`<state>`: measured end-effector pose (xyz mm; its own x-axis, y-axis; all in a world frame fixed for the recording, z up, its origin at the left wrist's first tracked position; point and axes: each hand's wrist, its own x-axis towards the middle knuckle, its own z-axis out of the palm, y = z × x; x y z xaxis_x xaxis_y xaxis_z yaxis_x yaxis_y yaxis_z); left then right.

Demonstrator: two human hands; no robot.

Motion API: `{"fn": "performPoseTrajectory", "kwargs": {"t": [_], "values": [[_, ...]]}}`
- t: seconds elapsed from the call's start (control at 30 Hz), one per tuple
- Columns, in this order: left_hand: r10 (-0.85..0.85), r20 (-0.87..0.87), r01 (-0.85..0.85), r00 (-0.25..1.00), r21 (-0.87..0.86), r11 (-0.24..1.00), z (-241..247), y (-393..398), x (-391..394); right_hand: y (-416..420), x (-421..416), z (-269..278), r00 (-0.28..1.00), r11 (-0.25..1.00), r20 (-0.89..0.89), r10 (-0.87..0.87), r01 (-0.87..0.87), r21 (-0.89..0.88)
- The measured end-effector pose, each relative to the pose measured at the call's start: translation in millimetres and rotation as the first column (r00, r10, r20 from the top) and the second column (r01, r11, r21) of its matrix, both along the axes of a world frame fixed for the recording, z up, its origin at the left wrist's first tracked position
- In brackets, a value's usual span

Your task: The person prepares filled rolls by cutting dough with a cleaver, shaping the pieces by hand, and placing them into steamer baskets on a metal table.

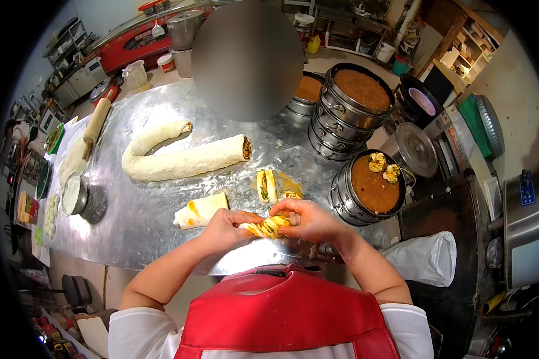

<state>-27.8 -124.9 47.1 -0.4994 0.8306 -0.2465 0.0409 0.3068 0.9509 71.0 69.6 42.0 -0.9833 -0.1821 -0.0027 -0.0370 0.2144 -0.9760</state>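
Observation:
Between my left hand (pixel 228 228) and my right hand (pixel 306 221), a twisted piece of layered dough (pixel 269 226) with green filling is pinched at both ends, low over the steel table (pixel 117 233). A short section of filled dough roll (pixel 201 210) lies left of my hands. Just beyond them is a cut piece of filled dough (pixel 266 186), and another (pixel 293 194) is partly hidden by my right hand. Farther back lies a long dough roll (pixel 188 164), bent into a U. Two twisted buns (pixel 377 162) sit on the brown liner of a round steamer tray (pixel 375 188) at the right.
Stacked metal steamer trays (pixel 341 123) stand at the back right. On the left are a rolling pin (pixel 97 122), a metal bowl of flour (pixel 74 194) and a sheet of dough (pixel 72 157). A white sack (pixel 424 259) lies beyond the table's right edge. A blurred disc hides the far middle.

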Motion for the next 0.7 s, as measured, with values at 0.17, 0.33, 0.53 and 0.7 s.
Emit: {"fn": "performPoseTrajectory", "kwargs": {"t": [0.17, 0.33, 0.53, 0.7], "values": [[0.126, 0.428, -0.095, 0.895, -0.092, 0.991, -5, 1, -2, -10, -3, 5, 0.864, 0.817, -0.482, 0.145, 0.170, 0.551], [0.041, 0.676, -0.140, 0.736, 0.092, 0.986, -10, 5, 1, -16, -2, 9, 0.760, 0.672, -0.615, 0.211, 0.344, 0.656], [0.072, 0.451, -0.111, 0.890, 0.060, 0.992, -13, 11, -3, -10, -2, 5, 0.796, 0.613, -0.587, 0.146, 0.393, 0.685], [0.107, 0.516, -0.182, 0.850, 0.097, 0.979, -27, 19, -2, -12, -9, -2, 0.850, 0.782, -0.496, -0.179, 0.429, 0.452]]}}
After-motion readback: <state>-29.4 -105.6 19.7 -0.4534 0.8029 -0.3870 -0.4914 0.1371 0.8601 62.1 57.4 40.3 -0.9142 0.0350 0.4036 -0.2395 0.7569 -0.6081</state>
